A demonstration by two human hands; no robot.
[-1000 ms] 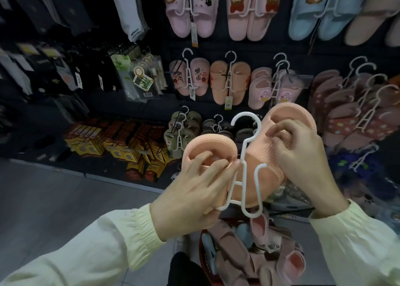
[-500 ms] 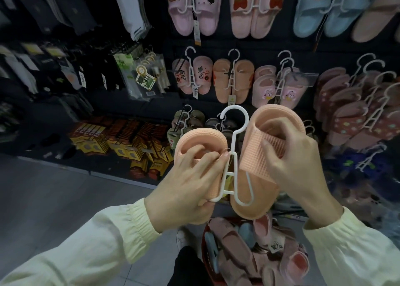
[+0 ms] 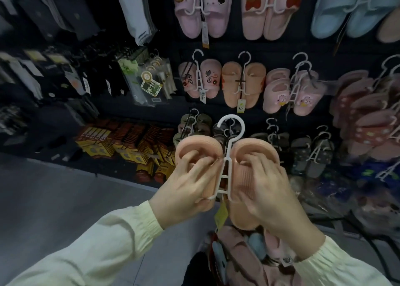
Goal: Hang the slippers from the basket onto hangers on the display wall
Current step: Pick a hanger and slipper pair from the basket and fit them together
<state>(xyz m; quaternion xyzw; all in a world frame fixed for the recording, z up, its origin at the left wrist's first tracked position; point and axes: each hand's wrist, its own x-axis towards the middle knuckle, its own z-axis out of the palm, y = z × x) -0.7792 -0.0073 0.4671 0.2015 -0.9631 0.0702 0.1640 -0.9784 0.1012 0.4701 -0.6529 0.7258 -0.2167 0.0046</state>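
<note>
Before a dark display wall (image 3: 233,45) of hung footwear, above what seems a basket (image 3: 208,244) of pink and blue slippers: pair of peach rubber slippers (image 3: 194,147) flanking a white plastic hook hanger (image 3: 226,177), left hand (image 3: 184,197) and right hand (image 3: 266,190) each gripping one, fingers curled into the toe openings; small yellow paper tag (image 3: 221,213) dangling beneath.

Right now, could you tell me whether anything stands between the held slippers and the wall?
Nothing visible does: left hand and right hand hold the slippers on their hanger in open air before the wall.
</note>
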